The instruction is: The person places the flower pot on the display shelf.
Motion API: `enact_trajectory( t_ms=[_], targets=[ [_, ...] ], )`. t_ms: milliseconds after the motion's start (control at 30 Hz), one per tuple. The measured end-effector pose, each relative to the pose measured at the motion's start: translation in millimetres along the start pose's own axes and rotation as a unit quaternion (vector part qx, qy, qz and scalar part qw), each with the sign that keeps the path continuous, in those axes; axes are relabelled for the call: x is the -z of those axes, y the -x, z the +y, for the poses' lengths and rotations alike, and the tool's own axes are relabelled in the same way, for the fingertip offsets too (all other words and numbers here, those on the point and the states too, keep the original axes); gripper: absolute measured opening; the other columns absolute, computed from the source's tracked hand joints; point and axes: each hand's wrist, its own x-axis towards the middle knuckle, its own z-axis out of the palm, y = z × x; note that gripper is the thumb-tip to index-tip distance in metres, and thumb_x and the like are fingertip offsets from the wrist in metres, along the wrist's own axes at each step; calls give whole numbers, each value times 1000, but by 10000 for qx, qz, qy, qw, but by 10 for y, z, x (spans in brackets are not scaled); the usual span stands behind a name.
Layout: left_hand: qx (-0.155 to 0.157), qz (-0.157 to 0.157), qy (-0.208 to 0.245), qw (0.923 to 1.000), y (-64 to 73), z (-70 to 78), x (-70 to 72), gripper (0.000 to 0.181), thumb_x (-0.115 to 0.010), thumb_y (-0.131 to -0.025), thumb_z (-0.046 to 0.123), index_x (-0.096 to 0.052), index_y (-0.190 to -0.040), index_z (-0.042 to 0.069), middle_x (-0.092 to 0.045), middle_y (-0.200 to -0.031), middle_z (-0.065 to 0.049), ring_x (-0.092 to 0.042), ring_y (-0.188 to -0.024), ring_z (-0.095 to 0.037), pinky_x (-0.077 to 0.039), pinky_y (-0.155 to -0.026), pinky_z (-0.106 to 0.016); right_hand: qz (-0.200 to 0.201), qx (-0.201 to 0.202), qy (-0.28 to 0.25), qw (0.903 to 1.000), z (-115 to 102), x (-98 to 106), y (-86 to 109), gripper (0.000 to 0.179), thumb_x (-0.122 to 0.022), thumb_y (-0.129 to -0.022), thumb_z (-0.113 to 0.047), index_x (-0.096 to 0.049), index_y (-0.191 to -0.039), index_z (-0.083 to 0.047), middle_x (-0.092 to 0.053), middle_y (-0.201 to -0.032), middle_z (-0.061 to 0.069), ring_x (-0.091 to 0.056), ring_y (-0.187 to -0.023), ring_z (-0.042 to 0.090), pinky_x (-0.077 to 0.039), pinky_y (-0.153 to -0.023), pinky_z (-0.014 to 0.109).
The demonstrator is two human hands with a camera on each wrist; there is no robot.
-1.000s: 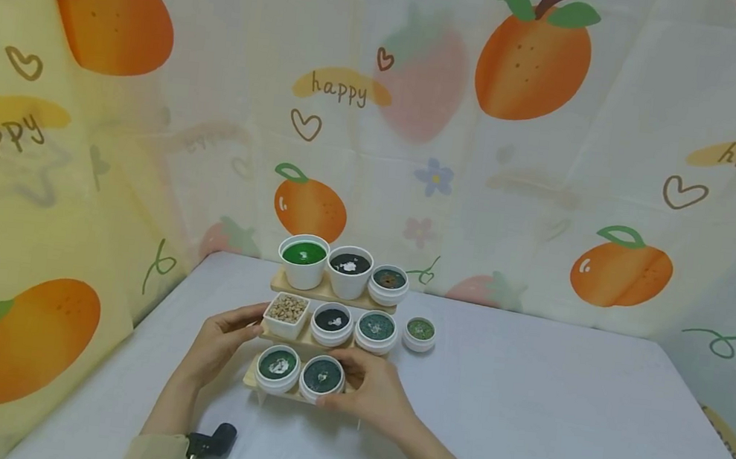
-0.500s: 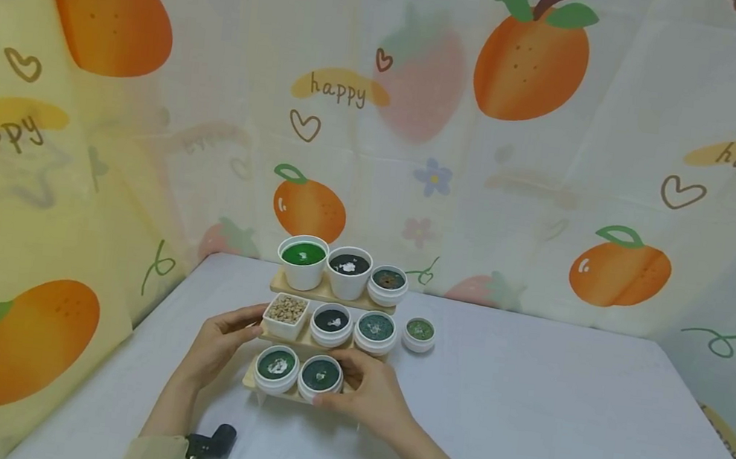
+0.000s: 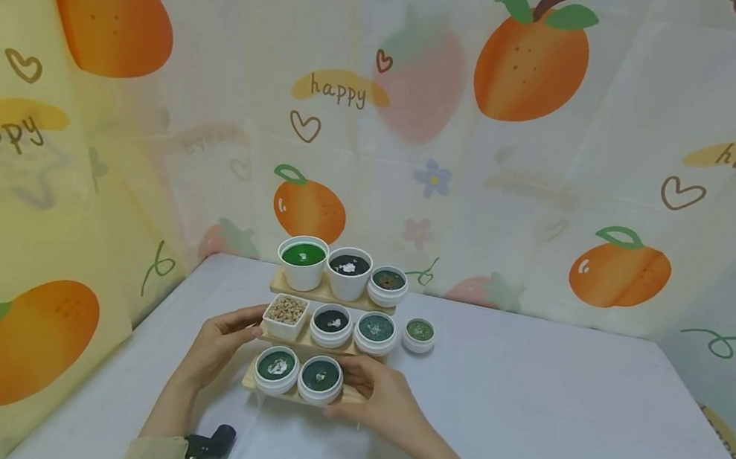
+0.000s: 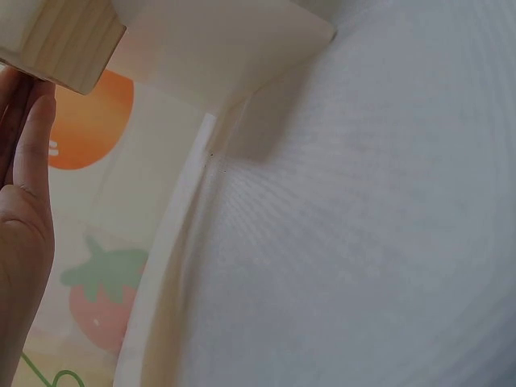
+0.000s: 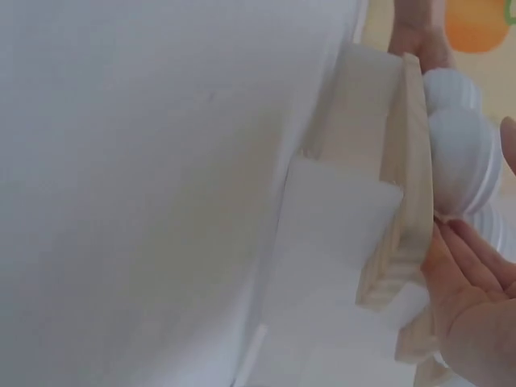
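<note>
A three-step wooden stand bears white cups in rows. My left hand (image 3: 216, 344) is at the left end of the middle step (image 3: 312, 341), next to a square cup of pale chopped bits (image 3: 287, 312); in the left wrist view its straight fingers (image 4: 34, 145) meet the wooden board (image 4: 76, 40). On the bottom step (image 3: 249, 376) stand two round cups, a left one (image 3: 276, 369) and a right one (image 3: 321, 380), both with dark green contents. My right hand (image 3: 386, 403) stands spread beside the right cup; in the right wrist view the thumb is apart from the cup (image 5: 461, 157).
The top step carries a bright green cup (image 3: 302, 262), a dark cup (image 3: 349, 272) and a low cup (image 3: 388, 285). Two round cups, one dark (image 3: 332, 325), one green (image 3: 376, 333), share the middle step. A small green cup (image 3: 420, 335) sits right of the stand on the white table (image 3: 557, 414).
My right hand has loosened from the right cup on the bottom step and shifted slightly to the right. The left hand has stayed in place.
</note>
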Motion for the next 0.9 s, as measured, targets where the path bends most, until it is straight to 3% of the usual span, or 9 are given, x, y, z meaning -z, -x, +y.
enact_trajectory(
  t_ms=[267,400,667,767,900],
  targets=[
    [35,-23,-10,10000,-25,3,-12,35,-60,-94,0,-65,-128,6,-69,-118,21,-61,-114,4,-49,-97,-12,-44,-252,396,9989,48,267,109,58,-88,-72,-21,-65,-123,-5,-70,-122,14,-69,-113,27,-56,-98,33],
    [77,-2,-10,10000,-30,9,-18,34,-60,-94,0,-66,-127,7,-69,-118,21,-61,-114,4,-49,-97,-12,119,-321,639,9974,122,431,143,51,-87,-73,-23,-69,-118,-8,-74,-115,10,-71,-108,25,-58,-95,35],
    [52,-47,13,10000,-35,-3,-17,34,-60,-94,0,-67,-126,8,-69,-118,21,-61,-114,4,-49,-97,-12,444,-607,853,9935,222,710,175,39,-86,-74,-22,-72,-108,-8,-76,-107,11,-73,-100,22,-60,-85,28],
    [53,-30,-14,10000,-34,-4,-21,34,-60,-94,0,-66,-127,8,-69,-118,21,-61,-114,4,-49,-97,-12,689,-742,863,9911,265,775,159,39,-86,-75,-23,-72,-108,-9,-75,-108,12,-73,-99,21,-59,-85,29],
    [78,5,-16,10000,-26,3,-27,34,-60,-94,1,-66,-127,8,-69,-117,21,-61,-114,4,-49,-97,-12,1357,-1058,713,9825,339,825,109,39,-86,-74,-20,-71,-109,-11,-75,-111,11,-72,-102,20,-59,-89,31]
  ],
)
